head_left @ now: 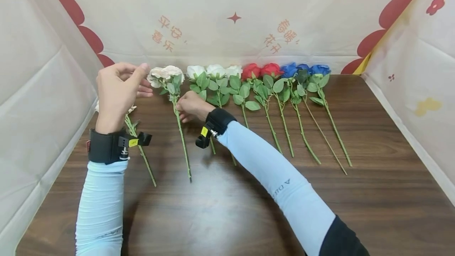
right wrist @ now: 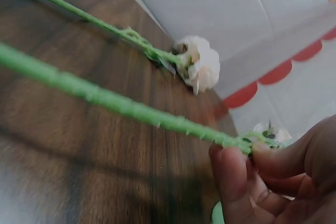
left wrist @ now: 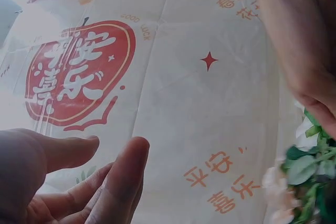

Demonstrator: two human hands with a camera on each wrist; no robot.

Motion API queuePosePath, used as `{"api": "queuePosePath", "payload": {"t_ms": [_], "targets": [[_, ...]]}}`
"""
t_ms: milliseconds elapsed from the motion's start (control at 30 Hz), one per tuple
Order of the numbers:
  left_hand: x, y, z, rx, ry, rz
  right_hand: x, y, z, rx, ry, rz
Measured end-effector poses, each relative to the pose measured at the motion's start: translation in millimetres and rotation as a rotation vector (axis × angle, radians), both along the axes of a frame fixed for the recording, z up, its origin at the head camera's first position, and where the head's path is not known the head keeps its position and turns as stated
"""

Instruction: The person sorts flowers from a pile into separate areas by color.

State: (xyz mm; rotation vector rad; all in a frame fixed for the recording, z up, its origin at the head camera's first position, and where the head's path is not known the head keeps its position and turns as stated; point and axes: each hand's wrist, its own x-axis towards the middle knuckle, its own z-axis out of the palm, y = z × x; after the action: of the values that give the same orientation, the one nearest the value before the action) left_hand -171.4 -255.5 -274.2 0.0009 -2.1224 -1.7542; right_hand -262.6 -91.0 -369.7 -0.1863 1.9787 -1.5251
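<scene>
A cream artificial flower (head_left: 167,75) on a long green stem (right wrist: 131,109) is pinched between the thumb and fingers of my right hand (head_left: 194,106), just below its leaves. The right wrist view shows the thumb (right wrist: 278,158) pressed on the stem. Beside the bloom, on its left, my left hand (head_left: 119,90) is raised with loosely bent fingers and nothing between them. Its thumb and fingertips stand apart in the left wrist view. Partly hidden behind the left wrist, another cream flower (right wrist: 202,66) lies on the wooden table (head_left: 213,208).
To the right lies a row of artificial roses with heads toward the back: three white (head_left: 215,71), two red (head_left: 271,69) and three blue (head_left: 320,69). Their stems point toward the front. Printed cloth walls (head_left: 234,38) enclose the back and both sides.
</scene>
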Motion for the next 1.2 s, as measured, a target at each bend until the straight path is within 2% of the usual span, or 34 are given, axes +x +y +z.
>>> {"api": "queuePosePath", "payload": {"t_ms": [167, 300, 433, 600, 733, 1000, 1200], "targets": [[-0.4, -4.1, 2.8, 0.03, -0.002, 0.011, -3.7, -5.0, 0.4, 0.044, 0.0, -0.044], [-0.3, -8.4, 2.9, 0.063, 0.003, 0.013, -3.2, -7.6, -1.4, 0.112, 0.066, -0.063], [0.7, -13.9, 3.0, 0.046, 0.01, 0.042, -4.9, -8.8, -7.2, 0.234, 0.141, -0.1], [2.5, -20.9, 4.3, 0.03, -0.016, 0.077, -7.7, -8.5, -14.5, 0.332, 0.177, -0.131], [1.9, -21.9, 4.2, 0.027, -0.03, 0.082, -7.5, -6.9, -15.2, 0.334, 0.19, -0.125], [1.4, -16.9, 2.8, -0.063, -0.035, 0.097, -6.8, -7.8, -16.0, 0.412, 0.263, -0.06], [0.1, -15.9, 2.7, -0.089, -0.045, 0.103, -5.6, -6.8, -17.0, 0.436, 0.307, -0.028]]}}
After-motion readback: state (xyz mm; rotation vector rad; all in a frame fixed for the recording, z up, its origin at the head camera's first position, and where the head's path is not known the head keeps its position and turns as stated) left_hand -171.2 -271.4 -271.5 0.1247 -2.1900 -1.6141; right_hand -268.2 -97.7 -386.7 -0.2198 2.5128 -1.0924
